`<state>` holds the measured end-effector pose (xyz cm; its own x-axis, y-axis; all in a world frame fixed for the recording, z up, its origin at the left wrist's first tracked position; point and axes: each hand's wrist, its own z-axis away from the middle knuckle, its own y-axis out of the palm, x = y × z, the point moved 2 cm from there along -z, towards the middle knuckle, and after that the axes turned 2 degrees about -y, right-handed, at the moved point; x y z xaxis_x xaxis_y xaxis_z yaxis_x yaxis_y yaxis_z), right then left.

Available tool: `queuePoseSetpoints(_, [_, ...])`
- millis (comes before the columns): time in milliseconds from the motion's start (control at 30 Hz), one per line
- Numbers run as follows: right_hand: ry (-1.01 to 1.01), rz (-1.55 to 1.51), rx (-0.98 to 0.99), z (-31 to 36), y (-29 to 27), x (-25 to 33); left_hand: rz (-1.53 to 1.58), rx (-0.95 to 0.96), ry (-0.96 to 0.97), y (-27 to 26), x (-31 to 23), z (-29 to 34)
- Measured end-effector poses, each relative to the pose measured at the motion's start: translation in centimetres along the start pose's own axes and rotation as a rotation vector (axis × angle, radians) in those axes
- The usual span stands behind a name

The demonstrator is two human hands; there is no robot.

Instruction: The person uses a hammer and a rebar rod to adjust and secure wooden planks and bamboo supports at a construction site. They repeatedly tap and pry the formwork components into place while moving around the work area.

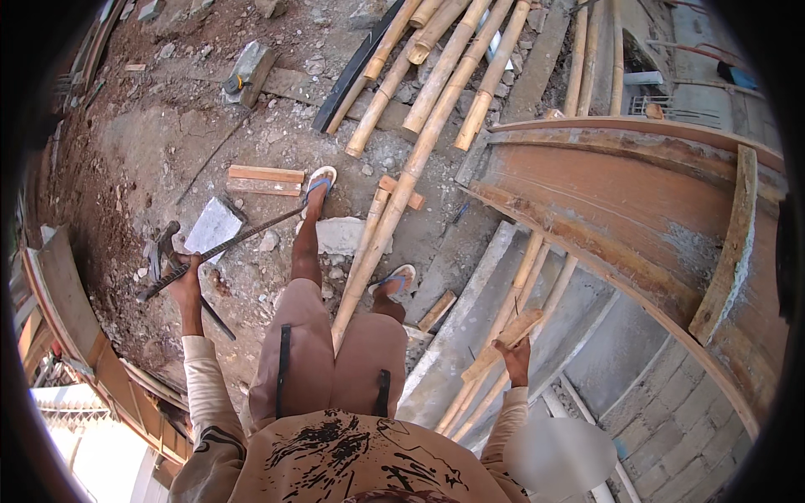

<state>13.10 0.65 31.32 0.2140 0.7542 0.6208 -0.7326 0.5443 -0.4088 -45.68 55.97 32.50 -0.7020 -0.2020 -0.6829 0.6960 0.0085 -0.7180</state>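
My left hand point(184, 281) is closed around a dark ribbed steel bar point(239, 239), which slants up to the right toward my foot. In the same grip is what looks like a hammer point(159, 247), its head above the fingers and its dark handle sticking out below. Over on the right, my right hand point(515, 362) grips a short, rough wooden block point(501, 344). This block lies across several bamboo poles point(521, 289); whether it rests on them I cannot tell.
Long bamboo poles point(411, 172) run between my sandalled feet. Curved wooden formwork point(604, 201) stands at right, near a concrete block wall point(688, 402). A pale block point(214, 228), wood offcuts point(266, 180) and a tape measure point(235, 84) on a concrete lump lie on the rubble.
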Motion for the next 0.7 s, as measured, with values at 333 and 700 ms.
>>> queuePoseSetpoints(333, [-0.209,0.013,0.270,-16.6,27.5,15.7,-0.173,0.206,-0.186,-1.3,2.4,-7.5])
queuePoseSetpoints(700, [-0.194,-0.173,0.428,-33.9,51.9,23.2,-0.566,0.437,-0.189,18.3,13.2,-31.4])
